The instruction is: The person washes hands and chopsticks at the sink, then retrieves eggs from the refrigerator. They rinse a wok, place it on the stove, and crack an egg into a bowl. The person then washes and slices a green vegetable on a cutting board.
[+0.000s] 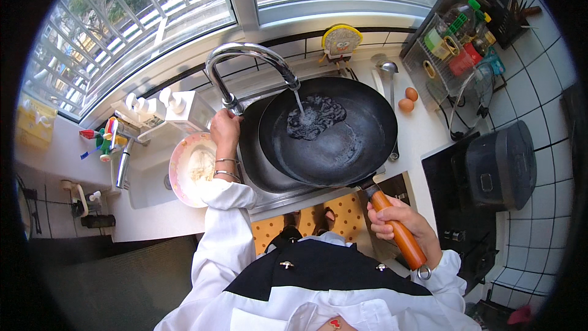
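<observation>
My right hand [404,223] grips the orange wooden handle [398,232] of a large black wok [367,147], held tilted over the metal sink [252,165]. Water streams from the chrome gooseneck faucet [250,48] into the wok and spreads in a shallow puddle on its bottom. At the faucet's base, my left hand [226,131] is closed around the tap control, which its fingers mostly hide. Just beneath my left wrist stands a pink-rimmed bowl [177,165] with a pale floury heap [200,165] inside.
Two brown eggs [407,101] and a metal ladle [390,78] lie right of the wok. White pump bottles [183,108] stand left of the faucet. A cartoon-shaped sponge holder [341,43] sits behind the sink. A dark appliance [498,170] rests on the black cooktop [441,197].
</observation>
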{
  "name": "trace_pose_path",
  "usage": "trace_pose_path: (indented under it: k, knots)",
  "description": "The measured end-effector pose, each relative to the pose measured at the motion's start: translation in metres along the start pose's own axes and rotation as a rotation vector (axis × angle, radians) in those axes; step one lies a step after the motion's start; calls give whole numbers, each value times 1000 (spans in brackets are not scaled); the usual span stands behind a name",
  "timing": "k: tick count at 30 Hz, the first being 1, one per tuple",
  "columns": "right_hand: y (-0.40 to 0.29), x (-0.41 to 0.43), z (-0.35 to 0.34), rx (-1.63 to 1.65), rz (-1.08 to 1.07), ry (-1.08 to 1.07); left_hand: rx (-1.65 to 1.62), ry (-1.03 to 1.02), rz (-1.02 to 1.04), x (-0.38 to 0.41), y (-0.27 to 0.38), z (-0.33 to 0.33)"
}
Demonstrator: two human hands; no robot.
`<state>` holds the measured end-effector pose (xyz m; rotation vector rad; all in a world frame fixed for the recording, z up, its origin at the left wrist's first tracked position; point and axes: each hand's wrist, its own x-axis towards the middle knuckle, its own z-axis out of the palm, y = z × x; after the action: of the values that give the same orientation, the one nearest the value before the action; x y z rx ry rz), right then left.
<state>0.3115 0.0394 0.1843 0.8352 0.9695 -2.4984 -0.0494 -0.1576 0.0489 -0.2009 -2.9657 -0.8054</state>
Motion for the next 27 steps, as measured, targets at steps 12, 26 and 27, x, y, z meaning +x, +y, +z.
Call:
trace_pose_path:
  k: [12,26,27]
  knots:
    - [2,1,-10,-99,-27,-39,-478,-658,-207,-39,2,2]
    - [8,-32,-92,-402,-60,28,-965,-635,-198,-111,40,0]
    - [3,-32,-94,-398,-55,20,-959,-630,-183,-107,45,2]
